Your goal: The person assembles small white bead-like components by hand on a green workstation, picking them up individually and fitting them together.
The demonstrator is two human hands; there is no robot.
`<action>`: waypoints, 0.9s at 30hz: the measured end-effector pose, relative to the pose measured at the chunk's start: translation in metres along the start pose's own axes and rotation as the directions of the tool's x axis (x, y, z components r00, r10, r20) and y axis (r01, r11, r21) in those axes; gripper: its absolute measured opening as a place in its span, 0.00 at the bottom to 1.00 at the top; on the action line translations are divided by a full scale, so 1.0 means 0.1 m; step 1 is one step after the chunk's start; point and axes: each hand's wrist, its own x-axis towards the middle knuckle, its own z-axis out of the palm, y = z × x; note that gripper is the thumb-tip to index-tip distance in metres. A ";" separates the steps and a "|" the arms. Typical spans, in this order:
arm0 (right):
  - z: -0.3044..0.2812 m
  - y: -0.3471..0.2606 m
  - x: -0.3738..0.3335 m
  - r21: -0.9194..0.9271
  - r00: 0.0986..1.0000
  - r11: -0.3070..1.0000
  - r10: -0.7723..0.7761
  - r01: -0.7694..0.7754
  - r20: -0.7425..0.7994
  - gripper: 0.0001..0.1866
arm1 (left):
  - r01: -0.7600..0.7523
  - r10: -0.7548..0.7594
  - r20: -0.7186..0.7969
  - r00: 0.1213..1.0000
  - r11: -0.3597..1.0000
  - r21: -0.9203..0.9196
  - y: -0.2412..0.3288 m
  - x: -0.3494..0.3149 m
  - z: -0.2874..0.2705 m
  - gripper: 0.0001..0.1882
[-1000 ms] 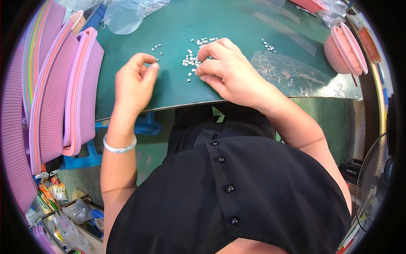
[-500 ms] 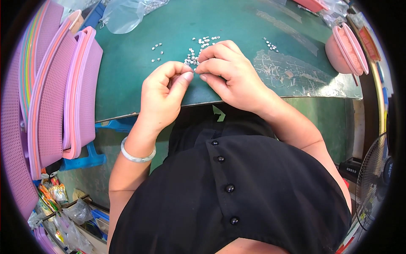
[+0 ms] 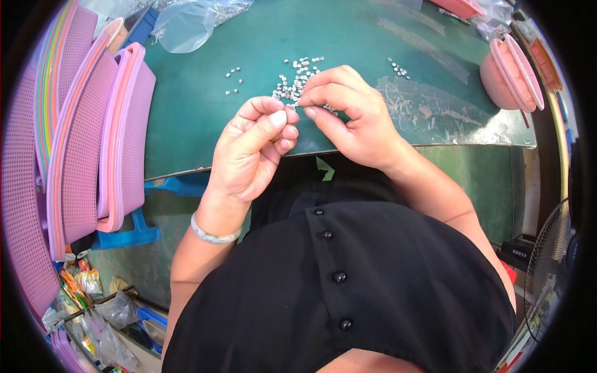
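Note:
Small round silvery-white pieces (image 3: 301,73) lie in a loose pile on the green table (image 3: 205,118), just beyond my hands. My left hand (image 3: 256,133) is turned partly palm up, its thumb and forefinger pinched together; a tiny pale bit shows at the tips, too small to name. Close beside it, my right hand (image 3: 351,112) has thumb and forefinger nearly together at the pile's near edge. Whatever sits between its fingertips is hidden. A few pieces (image 3: 233,81) lie apart to the left, and another small group (image 3: 398,68) lies to the right.
Stacked purple and pink perforated baskets (image 3: 127,137) stand along the left edge. A clear plastic bag (image 3: 186,28) lies at the far left of the table. A pink basket (image 3: 510,74) sits at the right, with a fan (image 3: 547,267) below it.
My left hand has rolled palm upward, showing its curled fingers. My right hand has shifted slightly right and nearer, uncovering more of the pile. The whole view has shifted a little.

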 end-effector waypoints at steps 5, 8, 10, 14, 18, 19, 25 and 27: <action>-0.02 0.03 -0.01 0.002 1.000 1.000 0.001 -0.001 -0.009 0.06 | 0.010 -0.010 0.004 1.000 0.998 -0.056 -0.01 -0.01 -0.05 0.07; -0.02 0.02 -0.01 0.008 1.000 1.000 0.010 -0.010 -0.009 0.05 | 0.013 -0.015 -0.030 0.999 0.998 -0.057 -0.02 -0.01 -0.06 0.10; -0.02 0.03 -0.02 0.009 1.000 1.000 0.006 -0.006 -0.011 0.05 | 0.007 -0.008 -0.014 1.000 1.000 -0.024 -0.02 -0.02 -0.06 0.11; -0.02 0.03 -0.02 0.006 1.000 1.000 0.006 -0.006 -0.010 0.06 | 0.012 -0.012 -0.011 1.000 1.000 -0.021 -0.03 -0.02 -0.06 0.11; -0.02 0.04 -0.03 -0.005 1.000 1.000 0.008 -0.008 -0.011 0.06 | 0.011 -0.011 -0.009 1.000 1.000 -0.024 -0.04 -0.02 -0.06 0.11; -0.02 0.05 -0.03 -0.006 1.000 1.000 0.009 -0.009 -0.010 0.06 | 0.013 -0.013 -0.008 1.000 1.000 -0.026 -0.04 -0.01 -0.07 0.11; -0.03 0.04 -0.05 -0.011 1.000 1.000 0.004 -0.004 -0.017 0.07 | 0.009 -0.009 -0.002 1.000 0.999 -0.033 -0.05 -0.02 -0.06 0.11; -0.04 0.05 -0.06 -0.010 1.000 1.000 0.007 -0.007 -0.021 0.07 | 0.008 -0.008 -0.006 1.000 1.000 -0.029 -0.05 -0.02 -0.06 0.11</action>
